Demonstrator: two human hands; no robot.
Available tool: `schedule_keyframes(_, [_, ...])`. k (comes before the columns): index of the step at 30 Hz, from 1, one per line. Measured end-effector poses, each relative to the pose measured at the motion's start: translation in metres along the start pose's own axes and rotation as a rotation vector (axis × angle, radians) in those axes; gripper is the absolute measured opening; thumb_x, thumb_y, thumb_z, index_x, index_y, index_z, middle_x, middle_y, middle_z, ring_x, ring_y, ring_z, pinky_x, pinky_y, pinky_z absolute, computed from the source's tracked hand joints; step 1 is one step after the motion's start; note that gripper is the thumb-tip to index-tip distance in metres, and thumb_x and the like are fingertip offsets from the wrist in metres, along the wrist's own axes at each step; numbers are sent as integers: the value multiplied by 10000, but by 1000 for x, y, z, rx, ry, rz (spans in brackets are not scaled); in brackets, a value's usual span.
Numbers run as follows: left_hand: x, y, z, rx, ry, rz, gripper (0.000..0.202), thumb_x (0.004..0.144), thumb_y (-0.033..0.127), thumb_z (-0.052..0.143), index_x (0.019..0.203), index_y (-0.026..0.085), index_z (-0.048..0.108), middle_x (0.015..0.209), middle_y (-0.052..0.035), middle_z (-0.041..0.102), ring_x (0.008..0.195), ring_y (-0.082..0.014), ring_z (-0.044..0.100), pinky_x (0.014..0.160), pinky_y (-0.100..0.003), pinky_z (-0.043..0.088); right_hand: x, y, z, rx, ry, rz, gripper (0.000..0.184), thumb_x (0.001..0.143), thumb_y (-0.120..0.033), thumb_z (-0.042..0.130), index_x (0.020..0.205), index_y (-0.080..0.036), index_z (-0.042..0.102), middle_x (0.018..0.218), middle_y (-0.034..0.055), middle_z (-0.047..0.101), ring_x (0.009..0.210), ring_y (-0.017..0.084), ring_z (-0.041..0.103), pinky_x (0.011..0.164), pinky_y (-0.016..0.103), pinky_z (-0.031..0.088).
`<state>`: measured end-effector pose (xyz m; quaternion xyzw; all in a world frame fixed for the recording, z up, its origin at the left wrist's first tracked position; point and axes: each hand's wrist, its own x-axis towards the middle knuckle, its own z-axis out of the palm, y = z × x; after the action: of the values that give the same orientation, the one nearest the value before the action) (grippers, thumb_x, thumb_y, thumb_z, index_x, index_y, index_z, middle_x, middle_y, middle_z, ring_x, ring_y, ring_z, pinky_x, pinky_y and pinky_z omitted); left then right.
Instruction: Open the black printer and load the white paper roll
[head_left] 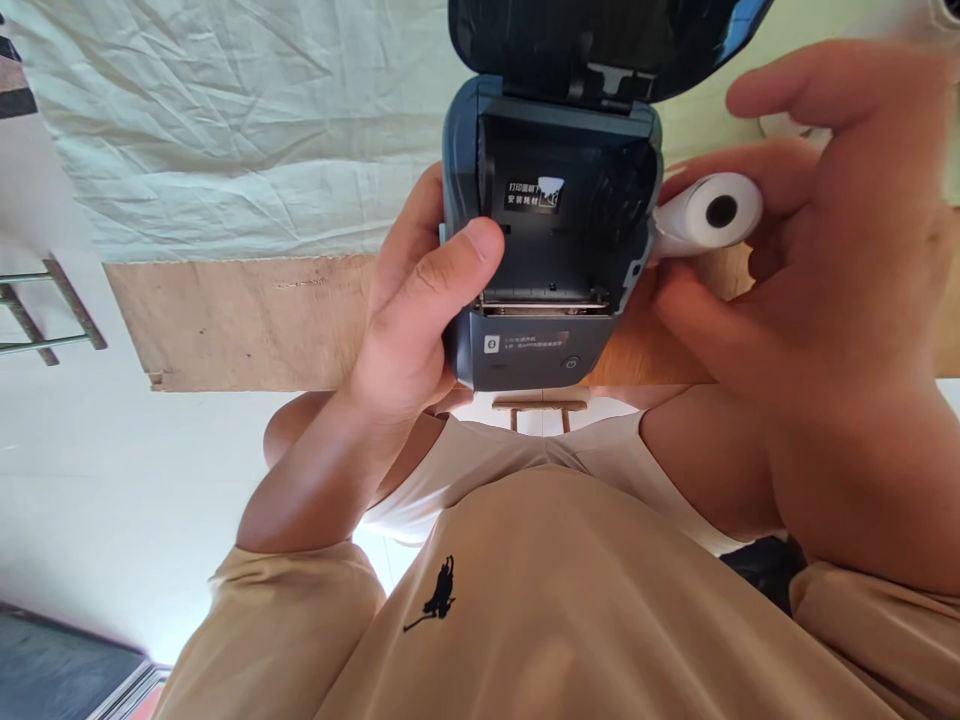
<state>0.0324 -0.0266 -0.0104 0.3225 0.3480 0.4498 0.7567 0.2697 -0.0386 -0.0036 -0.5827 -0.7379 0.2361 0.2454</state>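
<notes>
Basically, left hand grips the open printer steady; right hand pinches the paper roll. Probably drop it in square, loose end toward the slot.

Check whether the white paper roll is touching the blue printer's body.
Cannot tell. In the head view the paper roll, held in the right hand, meets the printer at its side edge, but no contact or gap shows plainly.

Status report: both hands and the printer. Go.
Left hand grips printer, lid open, paper bay empty. Right hand holds paper roll beside printer's right side. Nothing in the way.
</notes>
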Motion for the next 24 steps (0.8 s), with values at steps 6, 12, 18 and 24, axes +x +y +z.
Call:
schedule_keyframes(6, [3, 4, 6, 72, 67, -66, 92, 1028, 247, 564, 1113, 283, 566, 858, -76, 787, 572, -273, 678, 549, -421, 463, 2, 8, 1, -199, 72, -63, 510, 966, -426, 766, 1429, -255, 640, 1290, 19, 728, 1108, 149, 721, 962, 326, 651])
schedule_keyframes(12, [5, 3, 6, 20, 90, -41, 147, 950, 276, 773, 1026, 282, 647, 943, -58, 785, 616, -228, 670, 577, -382, 482, 2, 12, -1, -165, -11, -198, 576, 974, -248, 623, 1546, -239, 558, 1375, 50, 696, 1131, 128, 696, 956, 293, 657])
schedule_keyframes(18, [4, 1, 3, 25, 107, -28, 229, 875, 352, 895, 1002, 295, 713, 1046, -31, 820, 657, -207, 673, 565, -366, 499, 3, 15, -2, -183, -4, -191, 623, 1007, -208, 630, 1618, -212, 511, 1381, 41, 717, 1194, 117, 726, 1044, 282, 668])
schedule_keyframes(24, [4, 3, 4, 44, 164, -64, 263, 773, 372, 959, 934, 342, 753, 938, -23, 824, 744, -313, 781, 566, -419, 487, 7, 14, 0, -201, -30, -253, 507, 1052, -331, 628, 1520, -140, 586, 1387, 144, 658, 1315, 175, 652, 1080, 324, 673])
